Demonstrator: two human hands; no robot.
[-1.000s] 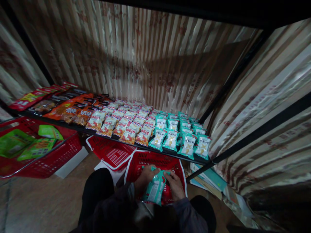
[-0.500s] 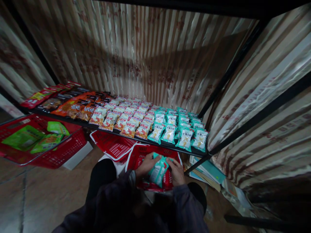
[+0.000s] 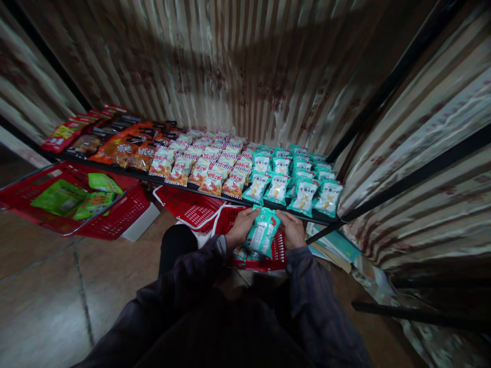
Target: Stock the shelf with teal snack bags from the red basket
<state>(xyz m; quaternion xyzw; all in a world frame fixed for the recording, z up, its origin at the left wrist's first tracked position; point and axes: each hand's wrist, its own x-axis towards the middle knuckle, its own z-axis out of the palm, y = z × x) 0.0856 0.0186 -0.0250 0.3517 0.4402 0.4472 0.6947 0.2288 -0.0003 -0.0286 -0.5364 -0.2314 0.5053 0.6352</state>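
Observation:
Between my two hands is a teal snack bag (image 3: 263,232), pinched at its upper corners, with its printed back facing me. My left hand (image 3: 241,226) grips the left corner and my right hand (image 3: 293,228) the right one. The bag hangs over a red shopping basket (image 3: 279,261), where more teal bags (image 3: 241,254) lie partly hidden. Just beyond my hands, rows of teal snack bags (image 3: 276,188) with white fronts stand on the right end of a black shelf (image 3: 276,204).
Left along the shelf are white-and-red snack bags (image 3: 213,179), orange bags (image 3: 125,153) and red bags (image 3: 63,134). A red basket (image 3: 115,220) with green bags (image 3: 61,198) sits on the floor at left. Another red basket (image 3: 192,207) is under the shelf. A black post (image 3: 383,197) slants at right.
My hands have raised the teal bag up from the basket toward the shelf edge, still holding both corners. The camera view has shifted, too.

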